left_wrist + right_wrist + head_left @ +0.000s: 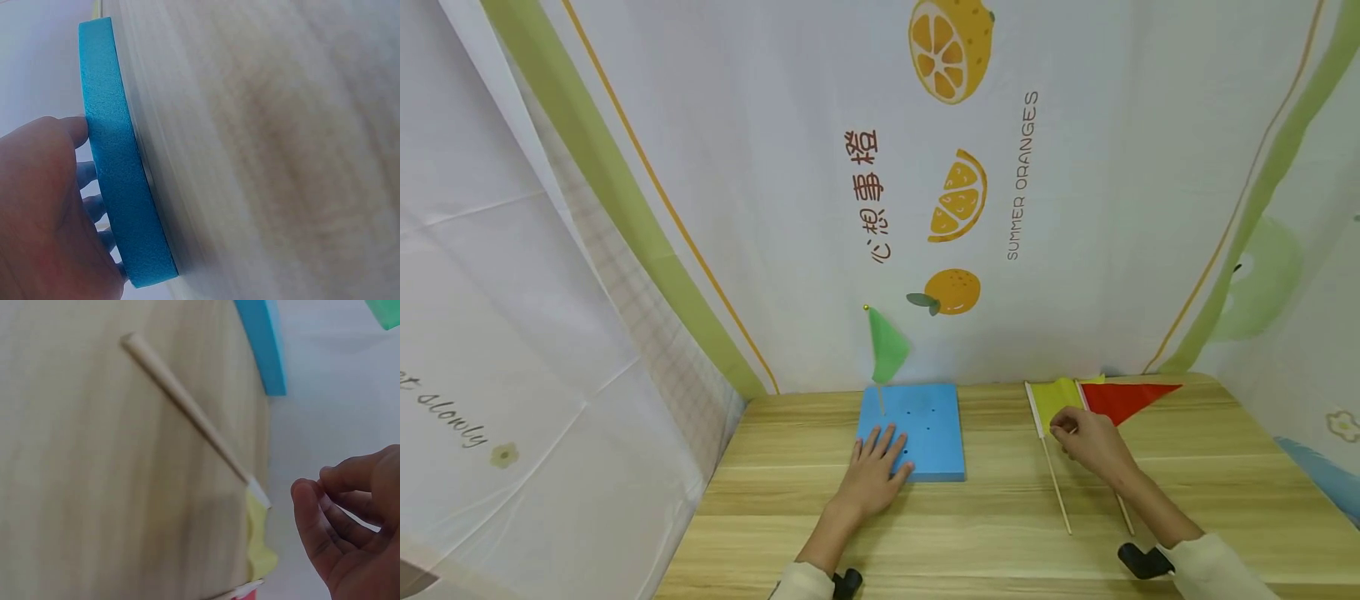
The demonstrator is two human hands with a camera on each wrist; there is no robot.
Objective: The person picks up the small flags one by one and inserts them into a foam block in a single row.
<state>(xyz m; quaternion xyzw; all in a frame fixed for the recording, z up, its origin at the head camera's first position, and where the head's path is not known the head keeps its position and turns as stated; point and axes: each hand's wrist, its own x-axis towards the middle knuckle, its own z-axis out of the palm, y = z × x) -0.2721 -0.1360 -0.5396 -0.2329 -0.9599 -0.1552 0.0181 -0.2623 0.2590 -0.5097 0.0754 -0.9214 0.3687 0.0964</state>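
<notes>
A blue foam block [936,442] with several small holes lies on the table, and my left hand [868,477] rests on its near left part with the fingers spread. In the left wrist view the thumb sits by the edge of the block [122,162]. A green flag [889,346] stands upright at the block's far left. My right hand [1096,443] hovers over two flags at the right, thumb and fingertips curled together around nothing. The yellow flag [1042,398] is closest to those fingertips; the red flag [1126,402] lies beside it, its stick partly hidden under the forearm.
The wooden table [1000,525] ends at the back against a white curtain [790,250] printed with oranges. Side curtains [572,358] hang close to the left and right. Black wrist mounts [1142,560] show at both sleeves.
</notes>
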